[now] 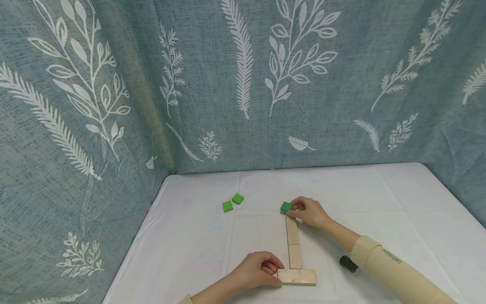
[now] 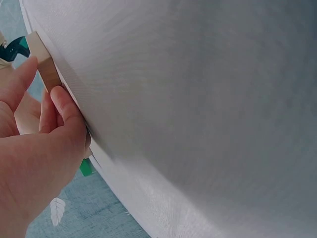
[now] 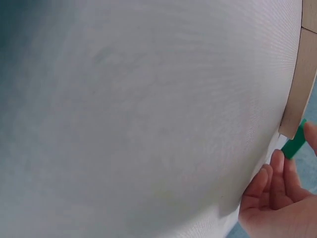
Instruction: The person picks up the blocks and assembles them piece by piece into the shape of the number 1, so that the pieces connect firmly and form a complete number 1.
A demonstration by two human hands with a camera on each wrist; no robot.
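Three plain wooden blocks lie flat in an upside-down T on the white cloth. My left hand [image 1: 255, 270] pinches the left end of the crosswise wooden block [image 1: 298, 276] between thumb and index finger, at its near and far corners. Two more wooden blocks [image 1: 292, 230] run end to end away from it. At their far end my right hand [image 1: 311, 212] holds a dark green block [image 1: 286, 207] between thumb and fingertips. The right wrist view shows this green block [image 3: 294, 144] close by the end of the wooden row [image 3: 297, 94].
Two lighter green blocks [image 1: 228, 206] lie near each other, left of the wooden row. A small black object [image 1: 348, 264] sits beside the right sleeve [image 1: 395, 266]. Patterned blue-green curtains [image 1: 212, 84] border the table's back and sides.
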